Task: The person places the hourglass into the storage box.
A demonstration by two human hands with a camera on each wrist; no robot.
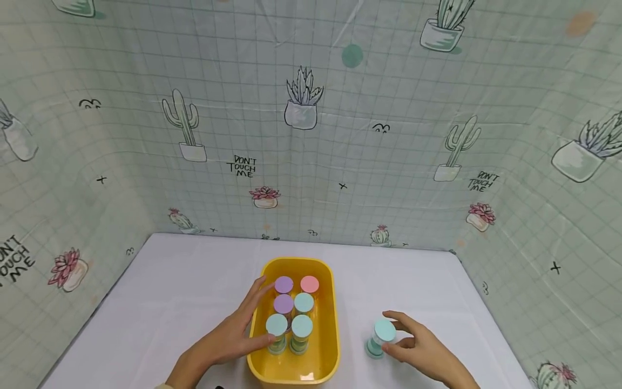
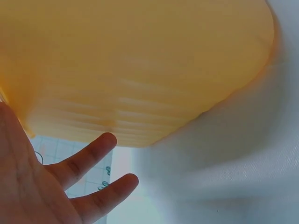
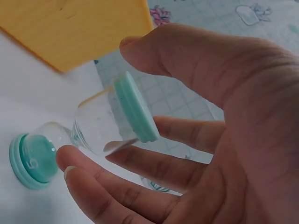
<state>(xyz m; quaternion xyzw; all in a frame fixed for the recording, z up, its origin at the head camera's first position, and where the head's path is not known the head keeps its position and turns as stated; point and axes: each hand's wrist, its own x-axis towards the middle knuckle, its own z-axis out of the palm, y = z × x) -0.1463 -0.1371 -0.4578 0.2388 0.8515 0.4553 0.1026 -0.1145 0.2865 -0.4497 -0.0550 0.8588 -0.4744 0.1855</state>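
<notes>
A sand timer (image 3: 100, 119) with turquoise caps and a clear glass body stands upright on the white table, right of a yellow tray (image 1: 335, 329). My right hand (image 1: 420, 346) is around this timer with fingers loosely bent; in the right wrist view a gap shows between the thumb and the upper cap. My left hand (image 1: 233, 335) lies at the tray's left rim, its fingers spread along the side and its thumb over the inside, close to a turquoise-capped timer (image 1: 277, 325). In the left wrist view, two straight fingers (image 2: 105, 198) show beneath the tray's outer wall.
Inside the tray stand more sand timers: two purple-capped ones (image 1: 284, 304), a pink one (image 1: 309, 284) and other turquoise ones (image 1: 302, 326). A cloth (image 1: 340, 162) printed with cacti hangs behind and on both sides of the white table (image 1: 194, 281).
</notes>
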